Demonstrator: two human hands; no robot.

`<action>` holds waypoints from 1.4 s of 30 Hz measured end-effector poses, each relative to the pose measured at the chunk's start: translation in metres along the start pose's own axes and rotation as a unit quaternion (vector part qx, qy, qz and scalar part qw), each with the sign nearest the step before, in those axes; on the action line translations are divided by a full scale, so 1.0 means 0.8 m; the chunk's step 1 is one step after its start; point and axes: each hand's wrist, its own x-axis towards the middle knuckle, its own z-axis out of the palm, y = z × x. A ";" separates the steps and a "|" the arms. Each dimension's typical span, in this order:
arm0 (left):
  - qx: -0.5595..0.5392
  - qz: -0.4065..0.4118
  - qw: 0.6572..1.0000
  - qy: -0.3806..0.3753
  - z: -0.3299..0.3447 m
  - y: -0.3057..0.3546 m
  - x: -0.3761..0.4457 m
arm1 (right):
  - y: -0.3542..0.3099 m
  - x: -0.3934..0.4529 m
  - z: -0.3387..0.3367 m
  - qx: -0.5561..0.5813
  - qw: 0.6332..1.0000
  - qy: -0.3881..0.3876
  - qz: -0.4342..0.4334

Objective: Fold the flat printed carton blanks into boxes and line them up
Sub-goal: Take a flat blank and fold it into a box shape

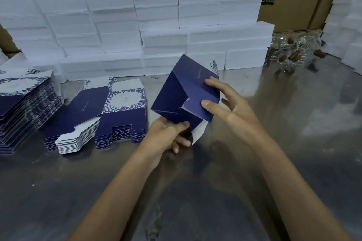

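— Where is the dark blue printed cardboard carton (182, 92)?
— Held tilted above the grey metal tabletop (254, 162), centre of view. The left hand (166, 137) grips its lower corner at six o'clock, thumb on top, fingers curled beneath.
— And the right hand (231, 107)?
— At three o'clock, thumb and forefinger pressing the bottom flap, the other fingers spread.
— The flat blue-and-white carton blanks (109, 111)?
— Stacked at nine o'clock; white foam blocks (156, 15) piled at twelve.
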 end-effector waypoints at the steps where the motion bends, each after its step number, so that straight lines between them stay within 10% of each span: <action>1: 0.016 -0.023 0.999 -0.020 -0.002 -0.001 0.001 | -0.001 0.000 0.001 -0.027 1.000 -0.004 -0.011; 14: 0.143 -0.085 0.967 -0.190 -0.023 0.023 -0.012 | 0.001 -0.005 0.026 -0.126 0.991 -0.030 -0.034; 18: 0.286 0.001 0.957 0.038 -0.058 0.046 -0.015 | 0.002 -0.005 0.027 -0.106 0.994 -0.011 -0.040; 21: 0.234 0.221 0.901 0.290 -0.072 0.052 -0.018 | 0.001 -0.005 0.027 -0.063 0.997 0.003 -0.041; 27: 0.191 0.348 0.916 0.060 -0.040 0.044 -0.023 | -0.006 -0.004 0.021 -0.064 0.997 -0.030 -0.036; 42: 0.082 0.333 0.934 0.097 -0.010 0.031 -0.017 | 0.002 0.002 0.030 0.036 0.997 0.053 -0.044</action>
